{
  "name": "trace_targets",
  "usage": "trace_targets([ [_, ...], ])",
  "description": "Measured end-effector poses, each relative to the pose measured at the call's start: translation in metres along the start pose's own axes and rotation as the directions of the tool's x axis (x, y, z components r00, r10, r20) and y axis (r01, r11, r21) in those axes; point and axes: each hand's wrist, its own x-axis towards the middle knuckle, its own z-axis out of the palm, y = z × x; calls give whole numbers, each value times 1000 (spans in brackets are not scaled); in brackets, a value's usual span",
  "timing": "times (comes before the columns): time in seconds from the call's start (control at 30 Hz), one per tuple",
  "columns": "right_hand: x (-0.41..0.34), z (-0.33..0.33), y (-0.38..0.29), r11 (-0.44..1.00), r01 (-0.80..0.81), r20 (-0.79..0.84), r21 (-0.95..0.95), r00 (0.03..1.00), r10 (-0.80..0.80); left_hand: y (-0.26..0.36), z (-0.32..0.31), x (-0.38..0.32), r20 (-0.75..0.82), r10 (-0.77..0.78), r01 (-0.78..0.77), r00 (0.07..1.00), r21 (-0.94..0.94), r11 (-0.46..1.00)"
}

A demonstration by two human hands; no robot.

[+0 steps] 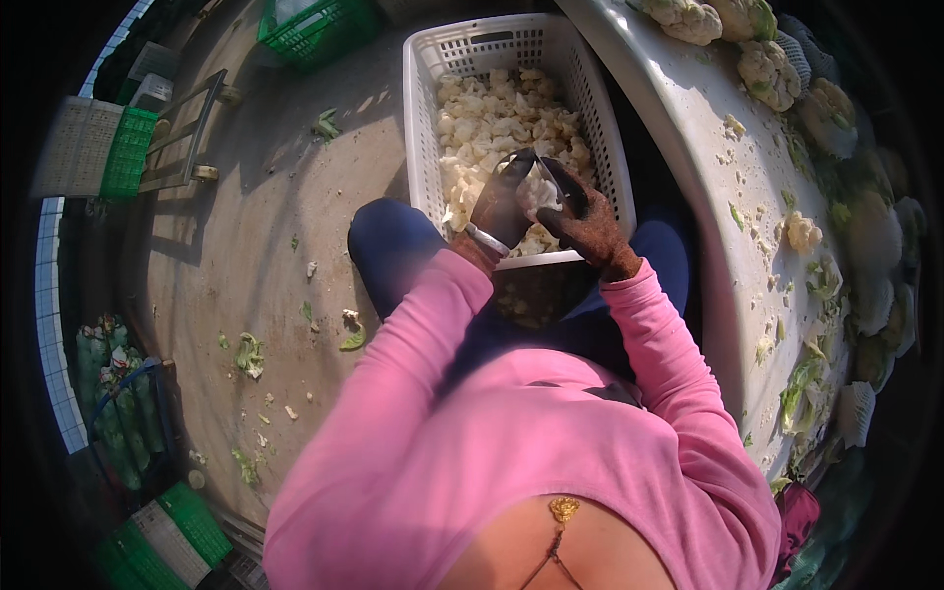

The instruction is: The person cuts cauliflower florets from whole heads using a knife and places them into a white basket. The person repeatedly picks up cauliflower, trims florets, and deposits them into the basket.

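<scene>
A pale cauliflower piece (542, 195) is held between my two gloved hands, over the near part of a white plastic crate (410, 140). My left hand (503, 205), in a dark brown-stained glove, wraps the piece from the left. My right hand (592, 221), gloved alike, closes on it from the right, thumb against its lower side. A thin, blade-like edge shows beside the piece near my right fingers; I cannot tell if it is a knife. Below my hands, loose cauliflower florets (487, 122) fill much of the crate, which stands between my knees.
Along my right runs a white ledge (682, 96) with crumbs, leaf scraps and a small floret (802, 232). Whole cauliflowers (768, 74), some in foam nets, line its far side. Leaf scraps (249, 355) litter the concrete floor. A green crate (317, 33) and a wheeled metal frame (193, 133) stand left.
</scene>
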Motion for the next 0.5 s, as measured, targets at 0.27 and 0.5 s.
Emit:
trace_targets([
  [0.27,1,53,24,997,22,-239,71,971,-4,-19,-1,-1,-440,176,-244,880,-102,964],
  [0.5,1,23,31,920,-132,-295,368,922,251,25,-14,-16,-312,-49,-147,949,-572,807],
])
